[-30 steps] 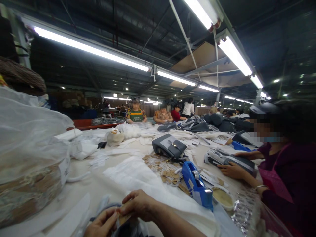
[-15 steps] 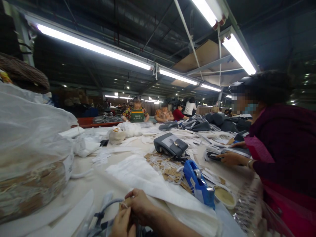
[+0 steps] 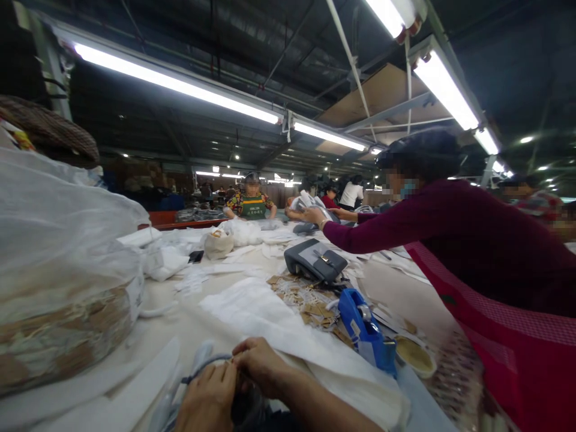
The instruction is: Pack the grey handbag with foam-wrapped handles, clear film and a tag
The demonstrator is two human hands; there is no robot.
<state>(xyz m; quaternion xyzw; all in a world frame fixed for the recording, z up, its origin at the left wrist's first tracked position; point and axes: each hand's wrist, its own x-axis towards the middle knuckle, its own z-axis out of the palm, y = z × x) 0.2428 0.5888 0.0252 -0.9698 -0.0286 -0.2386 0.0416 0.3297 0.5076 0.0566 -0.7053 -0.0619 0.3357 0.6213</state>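
Note:
My left hand (image 3: 207, 396) is closed at the bottom centre, its fingers over the grey bag handle (image 3: 211, 361), which arches up beside it. Against its fingertips, my right hand (image 3: 258, 363) is closed in a pinch. What lies between the fingertips is hidden. Below the hands, a dark grey bag is only partly visible. Ahead lies a pile of brown paper tags (image 3: 310, 306) with white strings. A grey flap bag (image 3: 315, 261) with a metal clasp rests at the far side of that pile.
A blue tape dispenser (image 3: 364, 330) stands right of the tags, near a round dish (image 3: 414, 354). White sheets (image 3: 265, 318) cover the table. A large plastic sack (image 3: 67, 270) is at left. A co-worker in a purple sleeve (image 3: 373, 231) leans across from the right.
My hands have drawn closer together; the brown tag seen between them earlier is now mostly hidden. The co-worker at right has reached forward across the table with grey and white pieces.

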